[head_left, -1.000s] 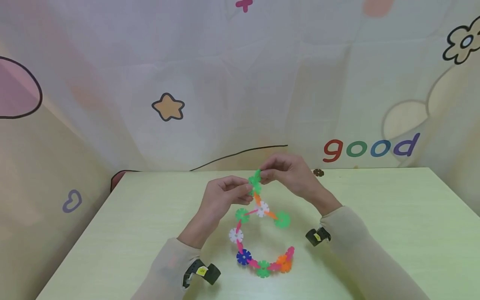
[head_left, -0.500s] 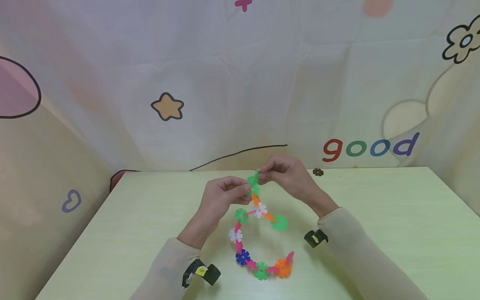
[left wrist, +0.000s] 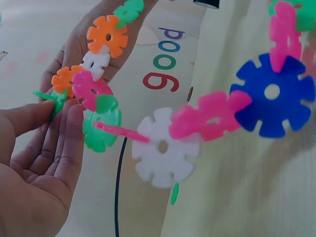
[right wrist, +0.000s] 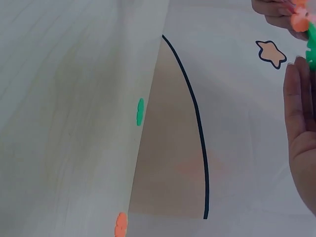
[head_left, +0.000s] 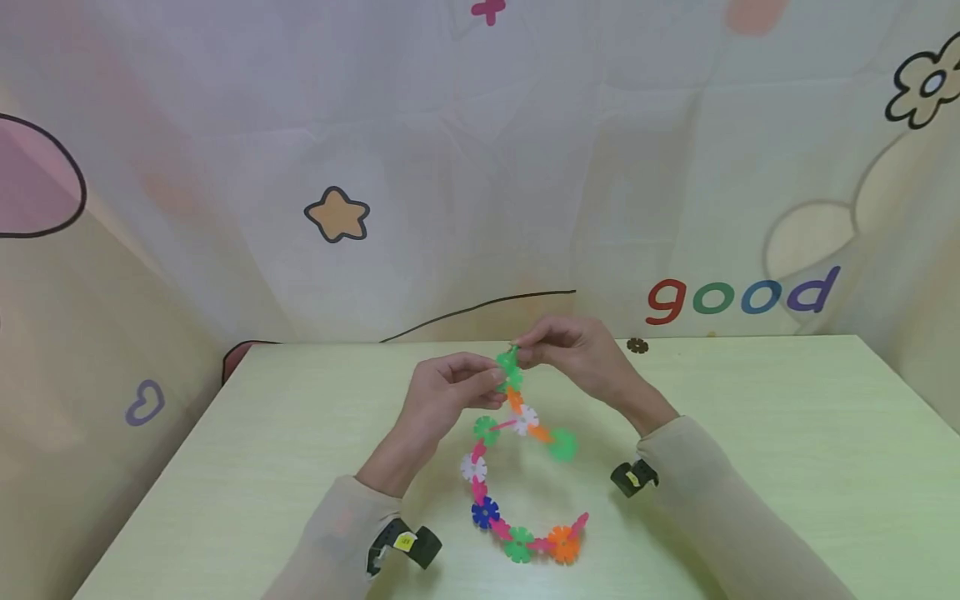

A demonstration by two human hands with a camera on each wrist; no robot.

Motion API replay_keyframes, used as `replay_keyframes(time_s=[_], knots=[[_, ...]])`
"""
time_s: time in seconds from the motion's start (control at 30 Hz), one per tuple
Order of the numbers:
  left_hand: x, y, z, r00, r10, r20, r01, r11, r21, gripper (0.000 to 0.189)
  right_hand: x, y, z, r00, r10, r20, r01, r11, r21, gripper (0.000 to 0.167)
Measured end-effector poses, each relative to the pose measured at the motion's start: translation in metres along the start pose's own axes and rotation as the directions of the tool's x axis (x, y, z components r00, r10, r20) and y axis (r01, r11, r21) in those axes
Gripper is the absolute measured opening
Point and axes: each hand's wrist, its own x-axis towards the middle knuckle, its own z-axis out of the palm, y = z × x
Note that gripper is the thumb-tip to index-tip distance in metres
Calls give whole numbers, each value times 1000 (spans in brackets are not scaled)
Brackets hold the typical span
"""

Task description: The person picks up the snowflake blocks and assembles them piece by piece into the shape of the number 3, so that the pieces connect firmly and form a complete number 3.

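Observation:
A chain of slotted plastic snowflake discs (head_left: 486,512), in green, white, orange, pink and blue, hangs curved below my hands in the head view. My left hand (head_left: 453,390) pinches a green snowflake disc (left wrist: 58,104) near the chain's top between thumb and fingers. My right hand (head_left: 573,350) comes in from the right and pinches the upper green snowflake disc (head_left: 508,358) at its tip. A short branch ending in a green disc (head_left: 562,444) sticks out to the right. In the left wrist view, a white disc (left wrist: 168,165) and a blue disc (left wrist: 272,94) appear large and close.
Below is a pale wooden table (head_left: 300,467), with a printed cloth (head_left: 480,183) behind it. A dark brown disc (head_left: 637,345) lies at the table's back edge. Small green (right wrist: 140,111) and orange (right wrist: 121,225) discs lie along the table edge in the right wrist view.
My right hand has moved down slightly, tilting the upper green disc. The chain's lower end has swung a little left and down. My left hand has stayed nearly still.

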Motion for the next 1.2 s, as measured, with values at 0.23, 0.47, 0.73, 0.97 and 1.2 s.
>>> replay_keyframes(time_s=[0.23,0.47,0.73,0.97,1.2], knots=[[0,1,0,1000,14,-12,-14,1000,26,20,0,0,-3,999,31,-11,-31,998,-50,19],[2,0,-3,1000,18,1,-18,998,61,21,2,-3,0,998,67,11,-66,991,-117,21],[1,2,-9,1000,20,-9,-19,994,104,20,11,1,-6,987,159,31,-151,972,-183,22],[1,1,-15,1000,8,-20,-6,994,107,18,26,19,-30,958,285,-23,-285,944,-168,27],[2,3,-17,1000,-16,-7,17,997,75,18,36,41,-39,952,306,-26,-304,927,-219,32]])
